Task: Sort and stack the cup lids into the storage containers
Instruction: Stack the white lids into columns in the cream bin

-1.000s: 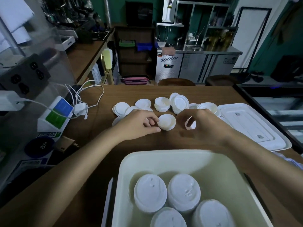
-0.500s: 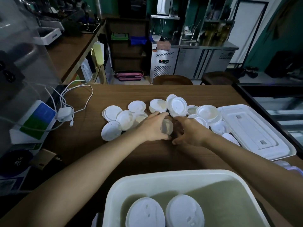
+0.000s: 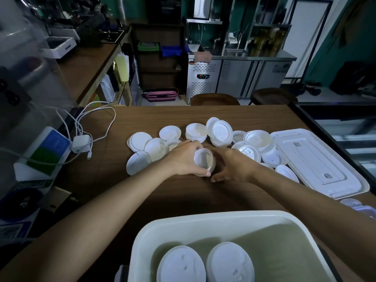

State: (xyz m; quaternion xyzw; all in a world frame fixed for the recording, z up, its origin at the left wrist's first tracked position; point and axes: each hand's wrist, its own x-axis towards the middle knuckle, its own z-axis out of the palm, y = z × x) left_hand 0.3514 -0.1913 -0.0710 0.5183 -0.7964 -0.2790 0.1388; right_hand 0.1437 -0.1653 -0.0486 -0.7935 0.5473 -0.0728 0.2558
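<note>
Several white cup lids (image 3: 220,132) lie scattered and in small piles across the middle of the wooden table (image 3: 105,169). My left hand (image 3: 183,157) grips a small stack of lids (image 3: 204,162), tilted on edge just above the table. My right hand (image 3: 232,164) is cupped against the stack's right side, fingers curled; whether it grips the stack is unclear. A white storage container (image 3: 203,222) stands at the near edge, with two stacks of lids (image 3: 205,263) inside it.
A flat white container lid (image 3: 319,159) lies at the right. At the left are a white charger with cables (image 3: 81,142) and a blue-green card stand (image 3: 43,151). A dark counter edge (image 3: 325,131) borders the table's right side.
The view has tilted up, so the container shows less. My hands came together in the table's middle, and my left hand raised the lid stack on edge.
</note>
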